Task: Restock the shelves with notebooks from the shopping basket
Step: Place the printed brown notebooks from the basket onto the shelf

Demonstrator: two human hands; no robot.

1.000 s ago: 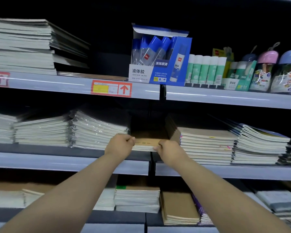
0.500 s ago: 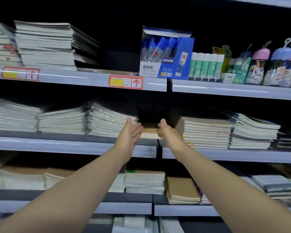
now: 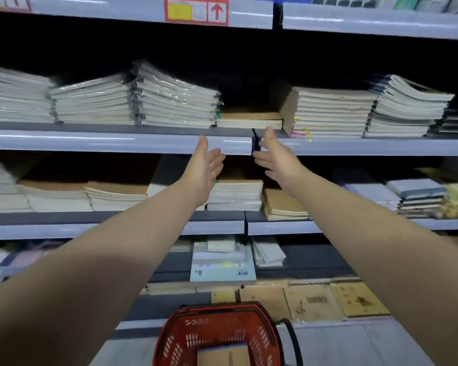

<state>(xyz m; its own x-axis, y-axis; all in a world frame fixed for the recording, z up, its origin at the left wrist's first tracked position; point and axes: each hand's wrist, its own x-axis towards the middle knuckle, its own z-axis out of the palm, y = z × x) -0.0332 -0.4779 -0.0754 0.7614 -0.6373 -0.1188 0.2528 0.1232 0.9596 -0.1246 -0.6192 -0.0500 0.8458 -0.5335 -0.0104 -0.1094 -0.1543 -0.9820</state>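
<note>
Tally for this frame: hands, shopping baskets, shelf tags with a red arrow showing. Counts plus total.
Hands: 2, the left hand and the right hand, both open and empty
Shopping basket: 1, red
Red-arrow tag: 1
Total: 4

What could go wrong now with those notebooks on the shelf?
The tall plastic-wrapped stack looks tilted toward the short brown stack beside it, so it might slide over when more notebooks go there. The red basket sits low, right in front of the person, so a foot could bump it. The left hand and right hand are open and empty, so nothing can drop yet.
</note>
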